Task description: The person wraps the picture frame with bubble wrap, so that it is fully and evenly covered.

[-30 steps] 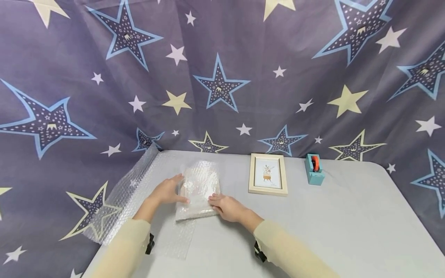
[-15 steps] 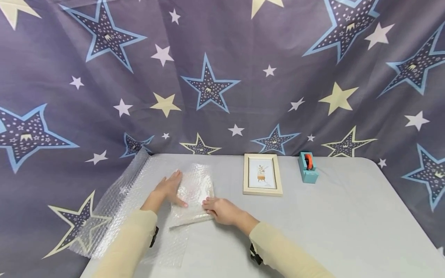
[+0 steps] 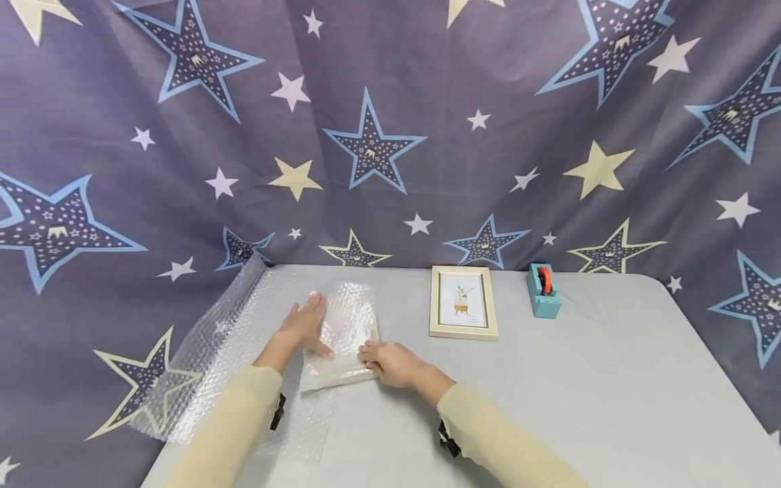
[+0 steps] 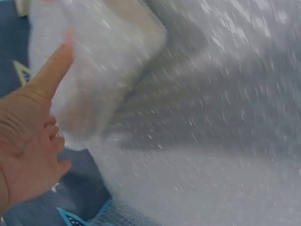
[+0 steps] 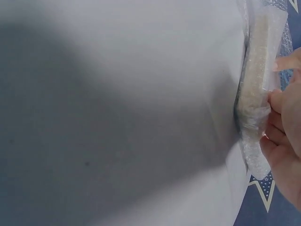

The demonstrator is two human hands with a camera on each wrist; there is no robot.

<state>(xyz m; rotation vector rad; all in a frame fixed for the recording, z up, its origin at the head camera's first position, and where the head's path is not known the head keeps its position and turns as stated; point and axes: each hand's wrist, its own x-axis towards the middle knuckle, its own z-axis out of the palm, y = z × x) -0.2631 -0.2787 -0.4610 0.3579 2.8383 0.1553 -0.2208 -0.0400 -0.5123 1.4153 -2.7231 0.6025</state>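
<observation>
A flat, rectangular package (image 3: pixel 348 325) wrapped in bubble wrap lies on the table, slightly turned; a pale tan edge shows through its side in the right wrist view. My left hand (image 3: pixel 303 327) rests along its left side, fingers extended toward the far end and thumb lying straight over the top. In the left wrist view, the thumb (image 4: pixel 56 66) crosses the clear wrap. My right hand (image 3: pixel 393 362) holds the package's near right edge, fingertips on top. The right wrist view has these fingers (image 5: pixel 277 101) and thumb pinching along that side.
A long bubble-wrap sheet (image 3: pixel 234 339) spreads under and left of the package, hanging over the table's left edge. Right of the package lies a cream picture frame (image 3: pixel 464 303) with a plant print. A teal tape dispenser (image 3: pixel 544 291) with an orange reel stands farther right. Behind hangs a star-patterned curtain (image 3: pixel 390 203).
My left hand has slid farther up the package's left side, with the fingers pointing more away from me. The package has turned slightly. The right hand stays at its right edge. The view has shifted somewhat.
</observation>
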